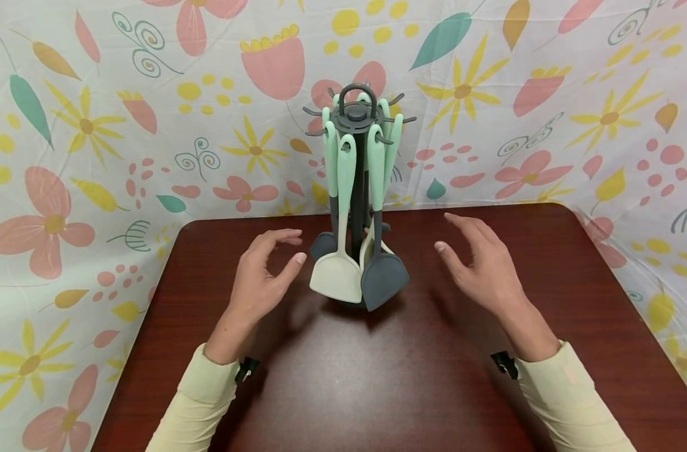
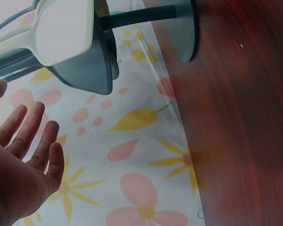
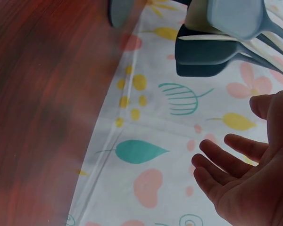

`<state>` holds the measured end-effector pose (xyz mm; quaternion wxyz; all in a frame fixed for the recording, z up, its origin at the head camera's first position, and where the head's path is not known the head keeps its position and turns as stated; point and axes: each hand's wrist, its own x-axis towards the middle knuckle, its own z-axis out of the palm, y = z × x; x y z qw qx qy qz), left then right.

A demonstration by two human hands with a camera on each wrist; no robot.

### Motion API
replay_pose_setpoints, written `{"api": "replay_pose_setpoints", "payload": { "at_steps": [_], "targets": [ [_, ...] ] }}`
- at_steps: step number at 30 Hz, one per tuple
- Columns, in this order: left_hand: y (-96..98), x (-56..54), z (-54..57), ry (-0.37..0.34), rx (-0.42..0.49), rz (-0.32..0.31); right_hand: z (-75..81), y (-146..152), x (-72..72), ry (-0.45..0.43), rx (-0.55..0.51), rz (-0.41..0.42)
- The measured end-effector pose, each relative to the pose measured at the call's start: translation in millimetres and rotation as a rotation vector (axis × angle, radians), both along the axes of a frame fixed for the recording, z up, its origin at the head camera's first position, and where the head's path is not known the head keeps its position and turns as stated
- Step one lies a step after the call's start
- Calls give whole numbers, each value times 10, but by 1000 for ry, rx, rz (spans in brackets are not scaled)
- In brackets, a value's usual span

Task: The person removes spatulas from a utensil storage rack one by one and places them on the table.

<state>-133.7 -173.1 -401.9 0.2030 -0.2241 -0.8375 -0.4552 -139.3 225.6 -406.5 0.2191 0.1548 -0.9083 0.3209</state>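
A dark grey utensil stand (image 1: 357,113) with a loop handle on top stands upright toward the back of the table. Several utensils with mint-green handles hang from its hooks. In front hang a cream spatula (image 1: 336,276) and a dark grey spatula (image 1: 385,279). To the stand's left, my left hand (image 1: 258,276) is held with relaxed fingers, its thumb near the cream spatula. On the other side my right hand (image 1: 481,267) hovers farther out, fingers loosely bent. Both hands hold nothing. Both wrist views show the utensil heads beyond the fingers.
The dark red-brown wooden table (image 1: 343,389) has rounded back corners. Behind it and along the sides hangs a white cloth (image 1: 196,125) printed with flowers and leaves. The stand's round base (image 2: 184,33) shows in the left wrist view.
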Motion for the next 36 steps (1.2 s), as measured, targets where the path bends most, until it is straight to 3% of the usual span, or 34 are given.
{"api": "replay_pose_setpoints", "payload": {
  "at_steps": [12, 20, 36],
  "targets": [
    [149, -25, 26, 10, 32, -58, 73, -107, 25, 19, -28, 41],
    [253, -51, 44, 60, 40, -98, 97, -180, 46, 22, -39, 60],
    [419, -74, 68, 101, 67, -113, 142, -271, 72, 47, -44, 84]
  ]
}}
